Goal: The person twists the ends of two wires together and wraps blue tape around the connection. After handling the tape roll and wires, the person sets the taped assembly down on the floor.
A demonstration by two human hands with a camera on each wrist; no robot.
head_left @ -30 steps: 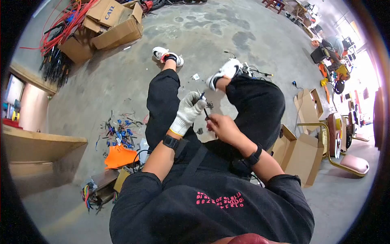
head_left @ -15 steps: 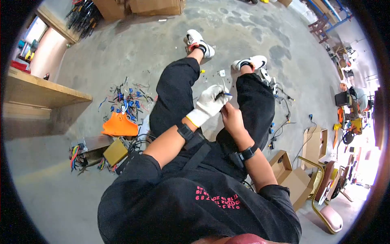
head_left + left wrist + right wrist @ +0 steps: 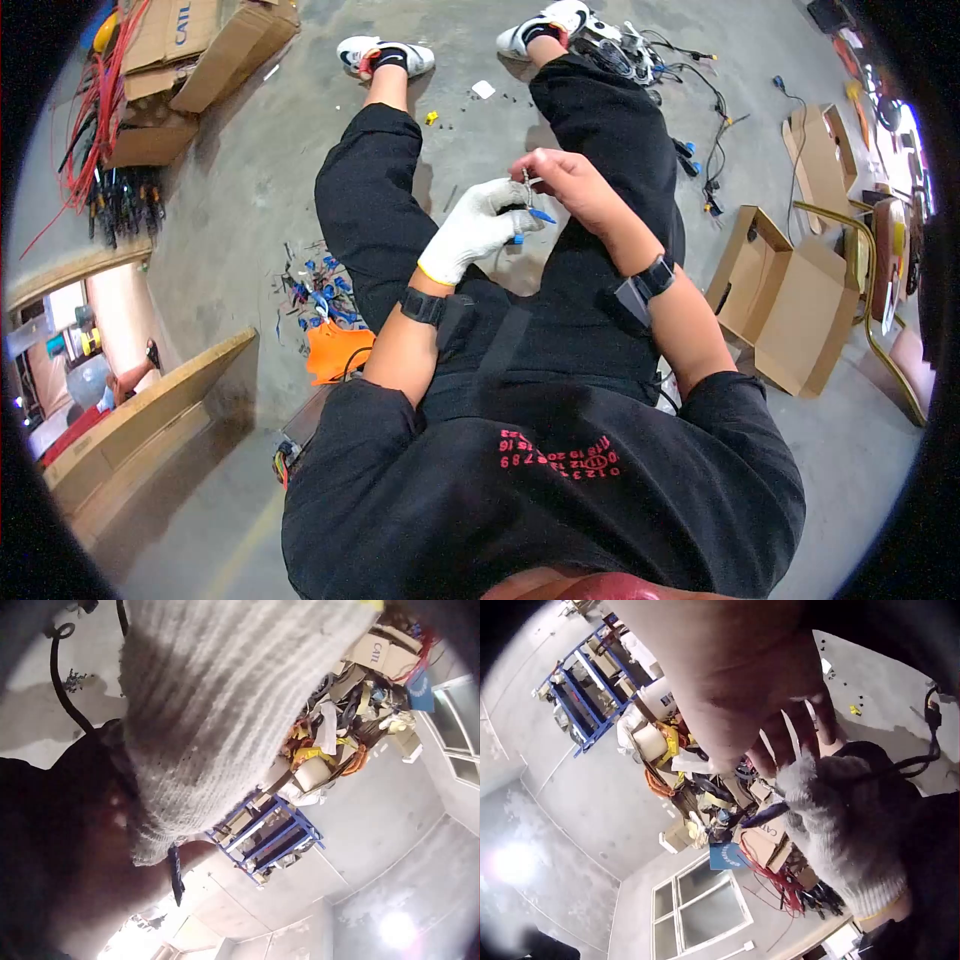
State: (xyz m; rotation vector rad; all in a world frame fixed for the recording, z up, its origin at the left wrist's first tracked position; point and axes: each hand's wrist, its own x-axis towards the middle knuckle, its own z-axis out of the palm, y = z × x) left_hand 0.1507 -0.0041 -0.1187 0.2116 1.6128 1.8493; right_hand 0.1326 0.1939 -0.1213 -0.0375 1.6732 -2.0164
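My left hand (image 3: 474, 230), in a white knitted glove, holds a slim tool with a blue handle (image 3: 541, 215). A thin grey metal part (image 3: 527, 184) rises between the two hands. In the left wrist view the tool's dark end (image 3: 176, 876) sticks out past the glove. My bare right hand (image 3: 570, 184) is bent over from the right, its fingertips right at the metal part. I cannot tell whether they pinch it. The right wrist view shows its spread fingers beside the glove (image 3: 840, 825), and a black cable (image 3: 911, 761) running past the glove.
Both legs stretch out on the concrete floor. Blue and black scraps (image 3: 318, 285) lie left, with an orange sheet (image 3: 335, 350). Black cables (image 3: 718, 150) lie right, near an open cardboard box (image 3: 790, 310). A CATL carton (image 3: 165, 45) and red wires (image 3: 95, 115) are at upper left.
The right hand has swung from below the gloved hand to its upper right. The left hand still holds the blue tool, now turned. The camera view has shifted.
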